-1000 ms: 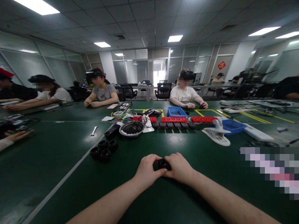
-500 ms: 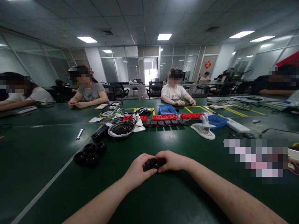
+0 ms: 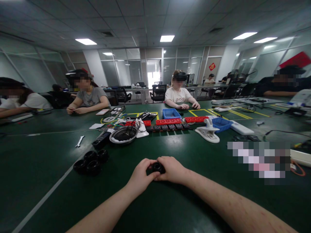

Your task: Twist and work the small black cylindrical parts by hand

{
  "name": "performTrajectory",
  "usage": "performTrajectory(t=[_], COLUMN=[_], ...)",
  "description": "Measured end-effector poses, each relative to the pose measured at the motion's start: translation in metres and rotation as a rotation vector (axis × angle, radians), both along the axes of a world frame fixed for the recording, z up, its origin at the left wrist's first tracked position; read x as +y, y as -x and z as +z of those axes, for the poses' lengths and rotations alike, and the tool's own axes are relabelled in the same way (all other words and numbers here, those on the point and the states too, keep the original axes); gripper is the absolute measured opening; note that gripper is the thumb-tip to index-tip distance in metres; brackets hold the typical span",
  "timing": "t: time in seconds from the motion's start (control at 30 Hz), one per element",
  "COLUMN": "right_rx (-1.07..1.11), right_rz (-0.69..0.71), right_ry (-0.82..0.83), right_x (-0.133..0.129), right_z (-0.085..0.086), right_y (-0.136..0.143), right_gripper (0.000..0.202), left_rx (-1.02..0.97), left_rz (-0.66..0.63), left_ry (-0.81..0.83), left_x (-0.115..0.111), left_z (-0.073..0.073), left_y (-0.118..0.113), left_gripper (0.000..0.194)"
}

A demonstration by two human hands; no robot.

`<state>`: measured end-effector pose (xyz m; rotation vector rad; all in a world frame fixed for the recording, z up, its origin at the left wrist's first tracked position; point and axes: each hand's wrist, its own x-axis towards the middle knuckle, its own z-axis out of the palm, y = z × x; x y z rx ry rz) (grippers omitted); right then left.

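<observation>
Both my hands meet at a round black part (image 3: 157, 167) with a hole in its middle, low over the green table (image 3: 136, 210). My left hand (image 3: 141, 173) grips its left side between thumb and fingers. Around its right side curl the fingers of my right hand (image 3: 172, 169), which hide part of it. Several similar black rings (image 3: 93, 166) sit clustered on the table to the left.
Beyond the hands lie a metal bowl (image 3: 123, 135), a black device (image 3: 100, 139), red strips (image 3: 168, 121), a white clip (image 3: 208, 132) and blue trays (image 3: 171, 113). A wrench (image 3: 79, 141) is at the left. People sit around the table.
The view has shifted slightly. My right hand has closed in further around the black part, and the dark gap seen beside it earlier is now covered.
</observation>
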<state>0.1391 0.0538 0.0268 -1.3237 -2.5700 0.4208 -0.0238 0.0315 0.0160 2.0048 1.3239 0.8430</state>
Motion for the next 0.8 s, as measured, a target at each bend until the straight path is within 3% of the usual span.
performTrajectory(t=[0.13,0.27,0.53,0.8], right_rx=[0.2,0.216,0.116,-0.07], right_rz=[0.147,0.123,-0.045,-0.401], right_ry=[0.286,0.443,0.23,-0.174], right_x=[0.01,0.011,-0.03,-0.048], right_z=[0.0,0.004,0.004,-0.012], right_y=[-0.014,-0.019,-0.036,-0.048], right_gripper=[0.035,0.032,0.022,0.02], left_rx=[-0.012,0.005,0.047,0.028], left_rz=[-0.043,-0.094,-0.141,0.123], left_ry=[-0.018,-0.047,-0.082,-0.079], left_x=[-0.001,-0.009,-0.026,-0.018], left_z=[0.003,0.004,0.006,-0.009], left_y=[0.001,-0.003,-0.023,-0.071], left_gripper=[0.031,0.031,0.029,0.027])
